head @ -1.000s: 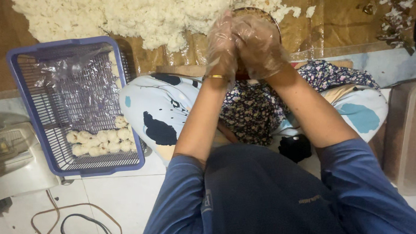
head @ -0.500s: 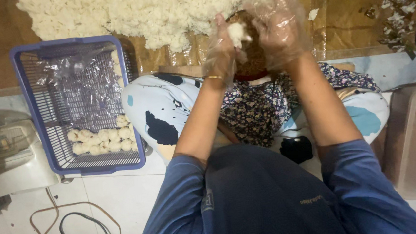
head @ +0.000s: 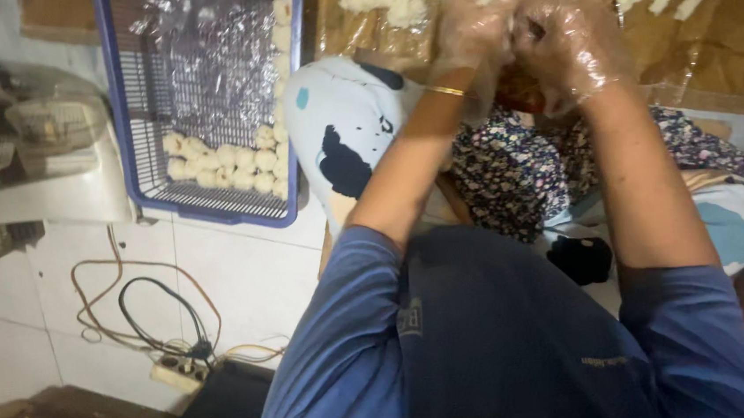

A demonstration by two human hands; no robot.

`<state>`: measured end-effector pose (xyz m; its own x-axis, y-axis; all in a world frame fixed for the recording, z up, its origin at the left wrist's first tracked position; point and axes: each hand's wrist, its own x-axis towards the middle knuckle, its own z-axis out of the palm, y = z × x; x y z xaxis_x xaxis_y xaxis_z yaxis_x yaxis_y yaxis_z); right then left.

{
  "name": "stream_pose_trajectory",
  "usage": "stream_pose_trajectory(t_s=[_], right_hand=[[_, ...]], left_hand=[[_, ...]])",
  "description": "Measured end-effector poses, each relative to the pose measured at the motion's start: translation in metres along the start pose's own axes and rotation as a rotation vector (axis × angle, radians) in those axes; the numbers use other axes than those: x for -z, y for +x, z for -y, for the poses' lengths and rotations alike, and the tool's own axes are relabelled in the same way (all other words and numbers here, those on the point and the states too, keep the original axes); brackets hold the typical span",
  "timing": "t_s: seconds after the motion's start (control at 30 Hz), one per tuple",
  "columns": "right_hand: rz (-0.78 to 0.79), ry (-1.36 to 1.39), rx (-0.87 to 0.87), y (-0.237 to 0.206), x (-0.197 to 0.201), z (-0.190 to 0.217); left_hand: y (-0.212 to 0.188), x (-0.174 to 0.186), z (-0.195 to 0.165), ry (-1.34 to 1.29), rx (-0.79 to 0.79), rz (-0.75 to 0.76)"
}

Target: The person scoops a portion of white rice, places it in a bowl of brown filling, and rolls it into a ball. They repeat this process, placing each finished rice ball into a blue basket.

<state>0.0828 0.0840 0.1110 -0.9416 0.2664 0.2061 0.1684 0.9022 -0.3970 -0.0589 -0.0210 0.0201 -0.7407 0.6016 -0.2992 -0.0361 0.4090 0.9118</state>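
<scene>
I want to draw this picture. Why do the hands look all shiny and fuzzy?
In the head view, the left hand and right hand wear thin clear plastic gloves that catch the light, so they gleam; both look slightly motion-blurred. Crinkled plastic in the blue basket also glares.

From where I stand there are no labels, signs or screens in sight. The only packaging is a crinkled sheet of clear plastic wrapping [head: 217, 66] lying inside the blue basket [head: 213, 214] at the left, glinting silver above a row of pale round lumps [head: 227, 163] at its near end.
</scene>
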Motion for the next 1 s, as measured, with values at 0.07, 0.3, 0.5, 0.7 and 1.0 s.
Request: stream_pose_trajectory(t_s=[0.07, 0.3, 0.5, 0.7, 1.0], right_hand=[[0.07, -0.01, -0.173, -0.006, 0.001, -0.016], [-0.286, 0.239, -0.858, -0.077, 0.005, -0.155], [0.223, -0.075, -0.876, -0.118, -0.028, -0.192], [-0.057, -0.095, -0.41, -0.079, -0.052, -0.151], [-0.016, 0.14, -0.82, -0.04, -0.079, -0.149]], left_hand=[[0.002, 0.047, 0.013, 0.008, -0.114, -0.066], [0.001, 0.309, 0.104, 0.696, -0.293, -0.706], [-0.057, 0.351, 0.162, 1.299, 0.488, -0.054], [-0.044, 0.328, 0.094, 1.317, 0.57, -0.096], [-0.053, 0.212, -0.089, 0.441, -0.622, -0.407]])
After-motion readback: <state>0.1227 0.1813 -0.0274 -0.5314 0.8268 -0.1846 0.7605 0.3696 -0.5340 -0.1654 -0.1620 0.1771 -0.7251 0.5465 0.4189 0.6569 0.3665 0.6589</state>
